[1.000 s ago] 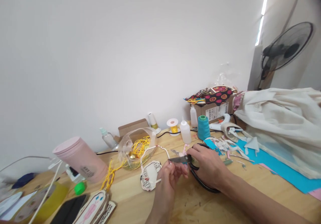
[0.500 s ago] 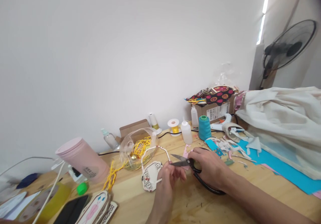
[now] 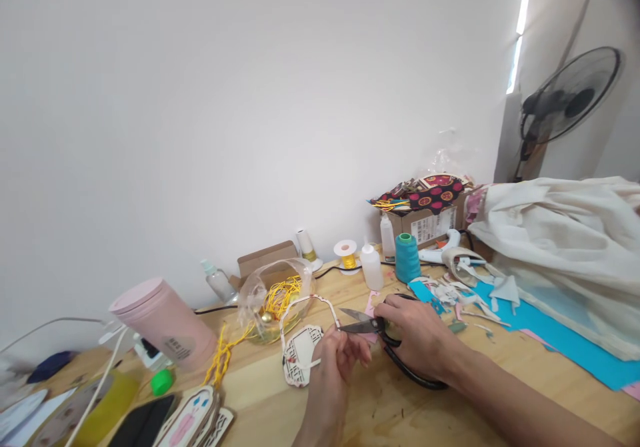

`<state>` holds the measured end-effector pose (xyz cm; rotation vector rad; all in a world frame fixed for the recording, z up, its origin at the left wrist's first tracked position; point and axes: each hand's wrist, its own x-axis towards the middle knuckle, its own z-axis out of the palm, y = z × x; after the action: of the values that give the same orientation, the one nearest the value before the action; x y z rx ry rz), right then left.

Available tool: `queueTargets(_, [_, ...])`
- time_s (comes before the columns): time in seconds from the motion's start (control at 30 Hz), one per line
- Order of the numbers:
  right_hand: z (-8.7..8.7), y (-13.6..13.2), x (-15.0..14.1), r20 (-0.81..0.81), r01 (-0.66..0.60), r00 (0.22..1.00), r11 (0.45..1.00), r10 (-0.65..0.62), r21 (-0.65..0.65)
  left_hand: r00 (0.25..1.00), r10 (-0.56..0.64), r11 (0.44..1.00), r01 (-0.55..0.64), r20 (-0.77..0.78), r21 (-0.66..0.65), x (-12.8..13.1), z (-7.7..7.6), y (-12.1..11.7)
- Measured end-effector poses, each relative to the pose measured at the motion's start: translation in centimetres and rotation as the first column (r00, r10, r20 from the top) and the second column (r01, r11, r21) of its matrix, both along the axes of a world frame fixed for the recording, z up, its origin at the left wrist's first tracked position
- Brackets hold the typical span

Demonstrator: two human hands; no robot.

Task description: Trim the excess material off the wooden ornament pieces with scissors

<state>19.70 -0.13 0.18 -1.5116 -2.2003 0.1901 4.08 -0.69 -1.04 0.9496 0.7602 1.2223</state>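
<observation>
The scissors (image 3: 377,325) are gripped by the right hand (image 3: 417,337), blades parted beside the left hand (image 3: 336,355), whose fingers are pinched around the white frame's (image 3: 284,320) strip. Behind them, a white bottle (image 3: 371,268) is stood near a blue thread spool (image 3: 407,259).

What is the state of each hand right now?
Left hand: fingers closed, pinching a white strip.
Right hand: closed around black-handled scissors, blades open.

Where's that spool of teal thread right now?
In the head view, the teal thread spool stands right of centre, just right of the white squeeze bottles, beyond the right hand.
</observation>
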Motion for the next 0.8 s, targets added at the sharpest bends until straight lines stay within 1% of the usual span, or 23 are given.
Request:
queueTargets(0.13, [-0.35,0.07,0.08,0.016,0.033,0.999,0.999,-0.033,0.001,1.000,-0.013,0.999,0.013,0.008,-0.034,0.11,-0.16,0.10])
queueTargets(0.3, [-0.35,0.02,-0.05,0.032,0.100,0.994,0.994,-0.102,0.036,0.999,-0.018,0.999,0.019,0.030,-0.033,0.40,0.31,-0.21])
queueTargets(0.47, [-0.21,-0.09,-0.15,0.014,0.056,0.998,0.998,-0.057,0.030,0.999,-0.024,0.999,0.025,0.022,-0.037,0.40,0.35,-0.37])
queueTargets(0.63, [-0.24,-0.03,-0.20,0.042,0.099,0.994,0.995,-0.100,0.021,0.999,-0.018,0.999,0.017,-0.028,-0.040,0.51,0.03,-0.40])
queueTargets(0.8, [0.10,-0.28,-0.67,0.070,0.128,0.989,0.991,-0.130,0.030,0.999,-0.016,0.999,0.015,-0.028,-0.048,0.35,0.56,-0.44])
